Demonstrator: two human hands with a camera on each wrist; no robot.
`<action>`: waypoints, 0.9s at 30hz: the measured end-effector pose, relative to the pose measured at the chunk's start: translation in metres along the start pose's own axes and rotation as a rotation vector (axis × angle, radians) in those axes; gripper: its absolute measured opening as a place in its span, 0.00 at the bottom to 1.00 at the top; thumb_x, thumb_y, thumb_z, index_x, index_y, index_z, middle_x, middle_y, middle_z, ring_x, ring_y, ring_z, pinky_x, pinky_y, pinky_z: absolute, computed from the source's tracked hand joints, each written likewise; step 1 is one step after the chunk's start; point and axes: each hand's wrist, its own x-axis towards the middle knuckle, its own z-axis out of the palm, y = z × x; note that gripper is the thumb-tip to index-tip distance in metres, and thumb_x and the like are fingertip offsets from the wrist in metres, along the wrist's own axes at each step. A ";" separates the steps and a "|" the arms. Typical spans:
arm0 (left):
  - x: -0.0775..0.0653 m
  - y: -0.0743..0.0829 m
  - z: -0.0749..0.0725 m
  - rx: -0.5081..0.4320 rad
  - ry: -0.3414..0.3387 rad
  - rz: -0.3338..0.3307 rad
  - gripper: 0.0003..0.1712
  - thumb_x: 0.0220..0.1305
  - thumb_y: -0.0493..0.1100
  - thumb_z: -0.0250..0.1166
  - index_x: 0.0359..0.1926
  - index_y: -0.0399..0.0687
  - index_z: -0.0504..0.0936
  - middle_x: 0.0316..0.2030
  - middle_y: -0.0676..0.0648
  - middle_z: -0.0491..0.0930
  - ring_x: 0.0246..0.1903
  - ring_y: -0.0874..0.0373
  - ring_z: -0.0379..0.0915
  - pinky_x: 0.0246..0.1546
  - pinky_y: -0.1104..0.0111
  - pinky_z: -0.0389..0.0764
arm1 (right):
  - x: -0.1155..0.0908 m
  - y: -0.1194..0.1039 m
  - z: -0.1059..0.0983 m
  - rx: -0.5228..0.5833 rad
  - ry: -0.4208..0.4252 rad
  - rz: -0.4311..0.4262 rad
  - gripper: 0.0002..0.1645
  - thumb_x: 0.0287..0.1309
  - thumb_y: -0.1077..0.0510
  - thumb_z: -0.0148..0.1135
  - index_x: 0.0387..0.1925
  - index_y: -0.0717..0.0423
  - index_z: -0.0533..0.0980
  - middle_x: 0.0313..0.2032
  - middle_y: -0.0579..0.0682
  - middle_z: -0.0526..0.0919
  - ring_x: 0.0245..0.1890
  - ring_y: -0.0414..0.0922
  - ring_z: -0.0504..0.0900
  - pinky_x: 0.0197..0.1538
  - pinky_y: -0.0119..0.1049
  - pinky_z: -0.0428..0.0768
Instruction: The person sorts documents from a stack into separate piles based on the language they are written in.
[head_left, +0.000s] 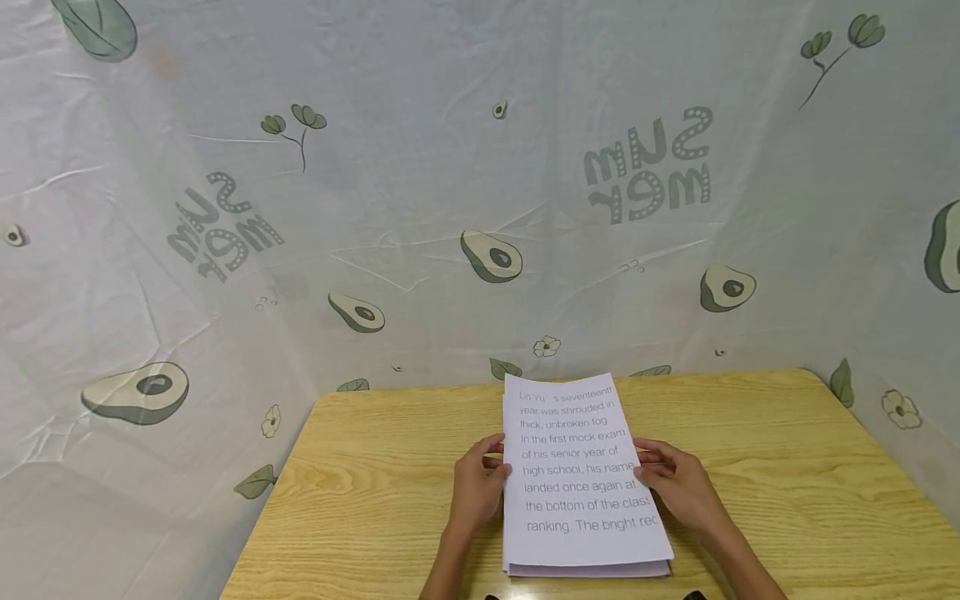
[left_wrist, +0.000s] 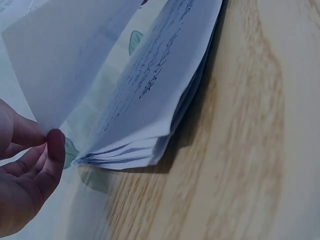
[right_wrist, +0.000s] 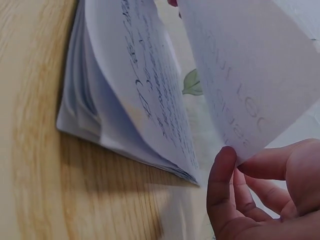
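A white sheet of paper (head_left: 577, 467) with large printed text is held upright by both hands, one at each side edge. My left hand (head_left: 477, 487) pinches the left edge between thumb and fingers; the left wrist view shows that pinch on the sheet (left_wrist: 65, 60). On the opposite edge, my right hand (head_left: 678, 487) pinches the sheet (right_wrist: 250, 75) in the same way. Beyond the sheet in both wrist views is a stack of bound-looking pages (left_wrist: 150, 100) with handwriting on top and slightly curled edges. From the head view the sheet hides most of that stack.
The pages lie on a light wood-grain table (head_left: 375, 483). A pale cloth (head_left: 420, 167) printed with avocados, leaves and mirrored lettering hangs behind the table and along its sides. Two small dark objects (head_left: 695, 595) show at the bottom edge of the head view.
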 end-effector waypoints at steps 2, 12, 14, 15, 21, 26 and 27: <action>0.000 0.000 0.001 -0.029 -0.004 -0.020 0.29 0.62 0.22 0.69 0.65 0.36 0.83 0.51 0.39 0.86 0.41 0.58 0.83 0.39 0.73 0.86 | 0.000 0.001 -0.003 0.018 -0.011 0.006 0.31 0.72 0.64 0.65 0.72 0.71 0.71 0.60 0.68 0.82 0.52 0.40 0.85 0.50 0.22 0.83; 0.001 0.003 0.012 -0.095 0.024 -0.039 0.28 0.60 0.22 0.70 0.62 0.36 0.85 0.49 0.39 0.87 0.40 0.57 0.85 0.38 0.71 0.87 | 0.002 0.012 -0.018 0.107 -0.057 0.021 0.35 0.74 0.61 0.65 0.75 0.70 0.67 0.63 0.68 0.80 0.49 0.27 0.83 0.51 0.25 0.84; 0.001 0.005 0.017 -0.107 0.029 -0.041 0.28 0.60 0.23 0.70 0.62 0.37 0.85 0.48 0.40 0.87 0.39 0.58 0.85 0.37 0.72 0.87 | 0.002 0.015 -0.022 0.116 -0.061 0.031 0.35 0.74 0.61 0.65 0.76 0.70 0.67 0.64 0.68 0.80 0.49 0.28 0.83 0.50 0.26 0.84; 0.001 0.007 0.020 -0.111 0.031 -0.046 0.28 0.60 0.23 0.70 0.62 0.37 0.85 0.48 0.40 0.87 0.39 0.59 0.84 0.37 0.72 0.87 | 0.002 0.016 -0.025 0.116 -0.062 0.038 0.35 0.75 0.61 0.65 0.76 0.69 0.66 0.64 0.68 0.79 0.49 0.28 0.83 0.50 0.27 0.85; -0.001 0.015 0.040 -0.131 0.036 -0.063 0.27 0.59 0.22 0.69 0.61 0.37 0.86 0.46 0.44 0.87 0.38 0.63 0.82 0.38 0.77 0.84 | 0.000 0.024 -0.044 0.084 -0.073 0.067 0.36 0.76 0.59 0.63 0.78 0.68 0.64 0.66 0.68 0.80 0.47 0.30 0.84 0.47 0.30 0.85; -0.003 0.023 0.057 -0.132 0.029 -0.058 0.27 0.60 0.23 0.70 0.61 0.38 0.86 0.46 0.46 0.87 0.38 0.65 0.81 0.37 0.76 0.84 | -0.002 0.033 -0.062 0.054 -0.069 0.070 0.38 0.76 0.58 0.64 0.78 0.70 0.63 0.62 0.62 0.83 0.46 0.28 0.84 0.47 0.30 0.84; -0.003 0.024 0.061 -0.129 0.028 -0.063 0.27 0.60 0.23 0.70 0.61 0.39 0.86 0.46 0.46 0.87 0.38 0.65 0.81 0.37 0.77 0.84 | -0.002 0.034 -0.065 0.051 -0.072 0.074 0.38 0.76 0.58 0.64 0.78 0.70 0.63 0.62 0.61 0.83 0.46 0.28 0.84 0.47 0.30 0.84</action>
